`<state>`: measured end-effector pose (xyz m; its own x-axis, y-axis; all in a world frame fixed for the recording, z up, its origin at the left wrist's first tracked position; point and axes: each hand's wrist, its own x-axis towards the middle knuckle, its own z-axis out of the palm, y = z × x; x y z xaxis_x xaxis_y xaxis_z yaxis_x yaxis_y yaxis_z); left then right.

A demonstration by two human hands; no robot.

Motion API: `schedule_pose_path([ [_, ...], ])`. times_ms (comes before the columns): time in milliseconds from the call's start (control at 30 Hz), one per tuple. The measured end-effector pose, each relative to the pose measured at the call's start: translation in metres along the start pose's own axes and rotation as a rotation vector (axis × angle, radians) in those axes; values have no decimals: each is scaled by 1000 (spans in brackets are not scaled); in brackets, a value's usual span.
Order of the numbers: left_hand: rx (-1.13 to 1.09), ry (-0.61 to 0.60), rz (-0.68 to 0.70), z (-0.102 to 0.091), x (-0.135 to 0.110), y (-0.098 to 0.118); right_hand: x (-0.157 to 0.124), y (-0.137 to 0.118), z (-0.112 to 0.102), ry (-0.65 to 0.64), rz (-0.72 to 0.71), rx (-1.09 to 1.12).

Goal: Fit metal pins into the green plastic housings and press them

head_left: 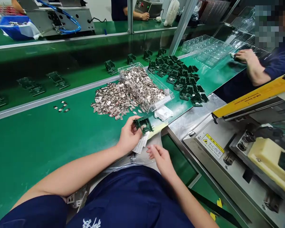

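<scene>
My left hand is closed around a dark green plastic frame with a square opening, held above the table's front edge. Just below the frame is a white sheet of small printed labels, partly covered by the fingers. My right hand is to the right of this sheet, with thumb and fingertips drawn together in a pinch. Anything between those fingertips is too small to make out. Beyond my hands, small silvery metal pieces lie in a heap and also fill a clear plastic tray.
More dark green frames are piled behind the tray. A crumpled white wad lies by its near corner. On the right stands a machine with a hand-injury warning label. A co-worker's hand is near clear blister trays.
</scene>
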<state>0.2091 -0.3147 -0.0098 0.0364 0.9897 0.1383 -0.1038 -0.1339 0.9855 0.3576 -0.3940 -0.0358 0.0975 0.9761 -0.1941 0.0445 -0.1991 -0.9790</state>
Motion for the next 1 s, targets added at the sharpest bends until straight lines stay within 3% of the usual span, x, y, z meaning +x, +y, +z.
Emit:
schedule_pose_path([
  [67,35,-11,21,4,5,-10,2,11,11,-107,-21,-3],
  [233,86,-27,11,3,5,-18,13,24,29,-102,-147,-27],
  [367,83,-15,-7,1,4,-17,17,34,20,-126,-234,-149],
  [600,-32,10,-9,2,6,-19,23,44,3,-186,-258,-400],
  [700,-75,17,-21,1,6,-17,21,27,-4,-186,-284,-466],
  [800,-116,6,-37,0,5,-14,15,-7,-14,-172,-311,-535],
  [900,-104,-29,-24,0,2,-13,15,-44,-19,-93,-362,-517],
  [1000,-16,-61,-4,-1,-2,-12,24,-66,-10,16,-475,-450],
])
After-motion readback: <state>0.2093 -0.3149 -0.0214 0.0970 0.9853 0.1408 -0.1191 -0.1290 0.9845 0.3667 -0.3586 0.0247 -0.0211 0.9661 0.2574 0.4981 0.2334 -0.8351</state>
